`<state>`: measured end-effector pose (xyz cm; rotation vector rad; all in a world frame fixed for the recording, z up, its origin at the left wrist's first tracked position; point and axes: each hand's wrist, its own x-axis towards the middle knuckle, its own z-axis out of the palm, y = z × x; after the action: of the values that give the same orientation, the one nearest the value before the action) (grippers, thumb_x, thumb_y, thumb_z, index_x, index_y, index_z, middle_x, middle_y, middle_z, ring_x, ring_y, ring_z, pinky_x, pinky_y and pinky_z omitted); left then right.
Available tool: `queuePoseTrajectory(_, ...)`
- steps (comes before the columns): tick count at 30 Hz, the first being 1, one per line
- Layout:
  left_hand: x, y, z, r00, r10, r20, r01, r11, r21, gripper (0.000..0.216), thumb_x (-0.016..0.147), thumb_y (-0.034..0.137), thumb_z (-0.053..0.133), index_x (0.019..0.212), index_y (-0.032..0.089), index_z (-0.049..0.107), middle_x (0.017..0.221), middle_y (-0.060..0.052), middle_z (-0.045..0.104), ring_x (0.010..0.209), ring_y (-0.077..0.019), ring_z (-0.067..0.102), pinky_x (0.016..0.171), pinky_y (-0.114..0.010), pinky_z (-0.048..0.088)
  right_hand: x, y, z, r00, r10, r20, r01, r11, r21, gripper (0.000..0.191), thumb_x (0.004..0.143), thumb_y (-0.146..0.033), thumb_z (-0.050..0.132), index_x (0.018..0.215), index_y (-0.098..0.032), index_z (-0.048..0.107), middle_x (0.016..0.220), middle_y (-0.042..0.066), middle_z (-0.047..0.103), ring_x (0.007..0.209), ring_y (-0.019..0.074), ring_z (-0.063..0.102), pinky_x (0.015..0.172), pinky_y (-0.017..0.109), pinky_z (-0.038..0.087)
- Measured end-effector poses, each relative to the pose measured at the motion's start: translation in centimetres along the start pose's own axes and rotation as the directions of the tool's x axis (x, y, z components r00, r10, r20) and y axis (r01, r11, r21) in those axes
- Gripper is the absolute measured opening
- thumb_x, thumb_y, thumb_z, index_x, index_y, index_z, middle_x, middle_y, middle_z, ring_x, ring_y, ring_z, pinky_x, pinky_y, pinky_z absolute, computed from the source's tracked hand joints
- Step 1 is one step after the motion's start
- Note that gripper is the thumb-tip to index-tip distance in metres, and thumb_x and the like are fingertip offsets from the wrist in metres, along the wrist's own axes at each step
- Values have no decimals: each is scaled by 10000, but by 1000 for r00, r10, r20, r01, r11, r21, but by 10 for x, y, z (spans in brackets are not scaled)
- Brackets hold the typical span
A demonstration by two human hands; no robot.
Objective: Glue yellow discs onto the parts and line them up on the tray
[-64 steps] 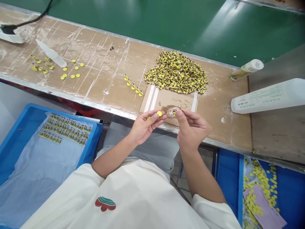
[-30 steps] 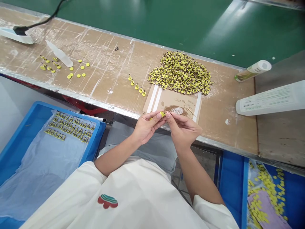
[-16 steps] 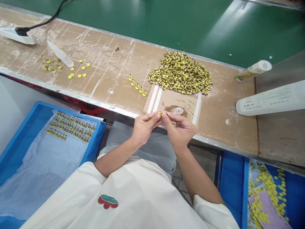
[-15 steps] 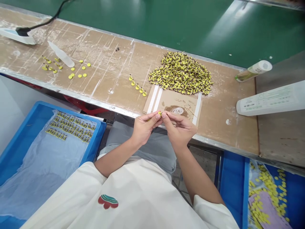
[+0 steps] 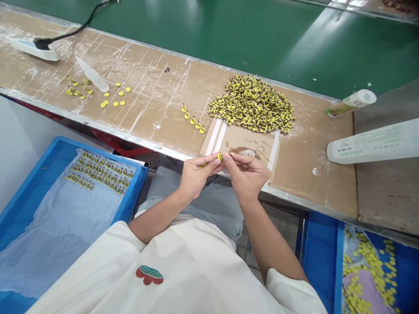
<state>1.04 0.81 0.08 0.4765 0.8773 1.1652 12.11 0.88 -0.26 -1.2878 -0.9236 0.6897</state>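
My left hand and my right hand meet fingertip to fingertip at the bench's near edge, both pinched on one small yellow part. Just behind them lies a cardboard pad with a glue smear. A big heap of yellow-and-black parts sits beyond the pad. A short row of finished yellow pieces stands to the heap's left.
A blue tray at my left holds rows of finished pieces on plastic film. Another blue bin at lower right holds loose yellow discs. Two white bottles lie at right. Scattered yellow discs lie far left.
My right hand has come left from the glue smear to meet the left hand, and both fingertips now pinch the yellow part together. The view has shifted slightly.
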Motion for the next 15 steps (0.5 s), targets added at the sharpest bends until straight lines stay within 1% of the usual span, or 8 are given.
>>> queuePoseTrajectory(4, 1, 1, -2, 1000, 21, -14, -21, 1000, -4, 312, 651, 304, 824, 926, 168, 770, 1083, -77, 732, 989, -229, 695, 972, -392, 543, 2, 2, 3, 999, 33, 36, -34, 999, 38, 210, 663, -310, 831, 785, -176, 726, 752, 38, 744, 648, 174, 705, 633, 305, 612)
queuePoseTrajectory(8, 1, 2, -5, 998, 34, -46, -34, 999, 8, 318, 635, 313, 832, 918, 180, 772, 1061, -68, 739, 972, -221, 701, 985, -397, 534, 2, 7, 9, 997, 60, 40, -63, 996, 58, 242, 652, -343, 834, 775, -173, 715, 747, 37, 741, 635, 173, 703, 622, 306, 613)
queuePoseTrajectory(11, 1, 4, -8, 997, 57, -53, -57, 998, 8, 338, 647, 319, 825, 946, 175, 766, 1067, -73, 737, 1009, -230, 689, 1006, -398, 517, 3, 10, 14, 997, 43, 62, -47, 997, 57, 226, 656, -331, 834, 770, -174, 718, 758, 36, 741, 638, 160, 699, 620, 283, 604)
queuePoseTrajectory(15, 4, 6, -12, 996, 52, -72, -55, 998, -32, 356, 645, 296, 829, 962, 150, 761, 1079, -84, 733, 1011, -225, 686, 1006, -379, 513, 4, 11, 19, 993, 10, 121, -16, 999, 52, 195, 676, -302, 826, 787, -176, 728, 746, 31, 740, 634, 148, 696, 611, 260, 591)
